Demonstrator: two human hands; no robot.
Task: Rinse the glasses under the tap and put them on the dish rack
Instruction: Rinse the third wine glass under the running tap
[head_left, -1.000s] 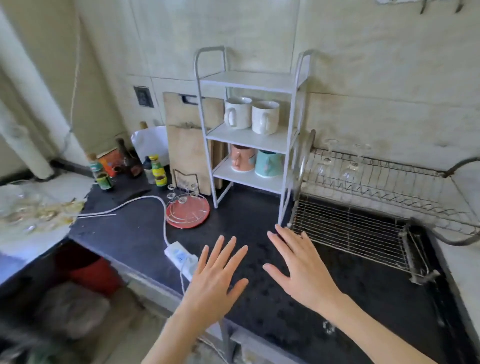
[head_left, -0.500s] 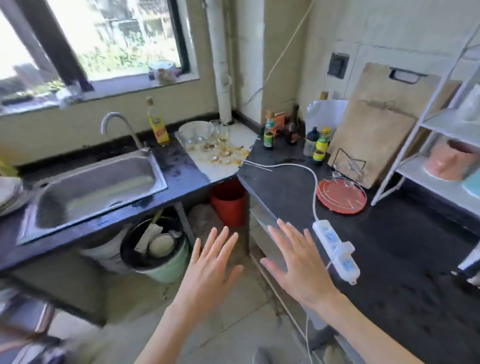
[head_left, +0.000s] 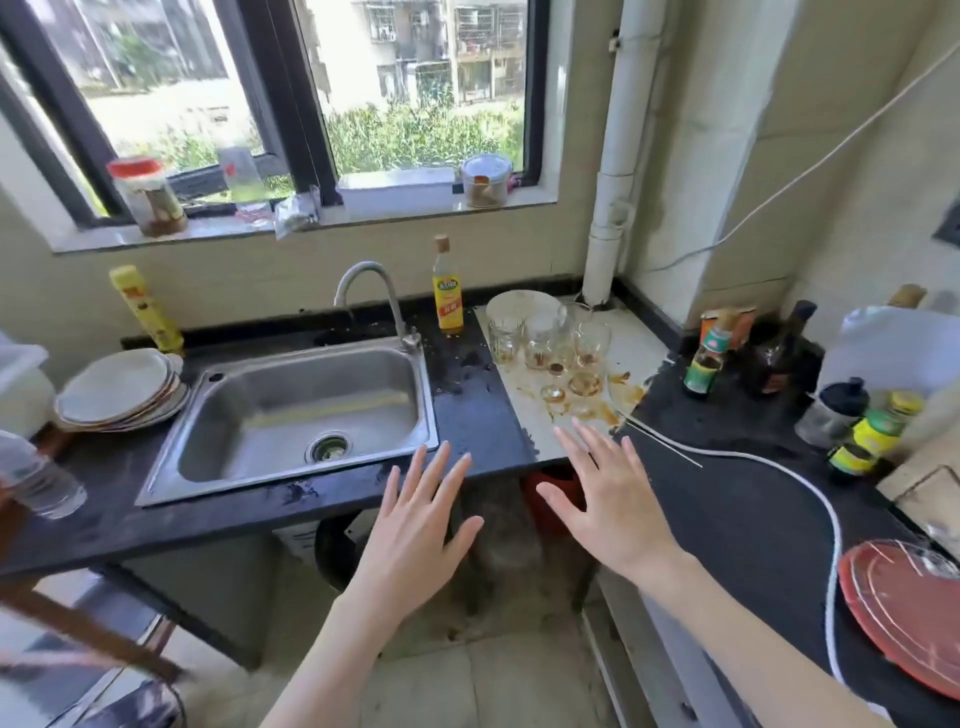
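1. The cluster of clear drinking glasses (head_left: 550, 340) stands on the pale, brown-stained slab of tabletop (head_left: 545, 431) right of the sink, several with brown dregs at the bottom.
2. The curved metal tap (head_left: 371, 296) arches over the stainless steel sink (head_left: 291, 415), whose basin holds only the drain strainer.
3. The left hand (head_left: 415, 535) and right hand (head_left: 608, 504) both reach forward, palms down, at the tabletop's front edge, well short of the glasses.
4. Fingers on both are straight and spread, holding nothing.
5. A stack of dirty white plates (head_left: 122, 389) sits left of the sink.
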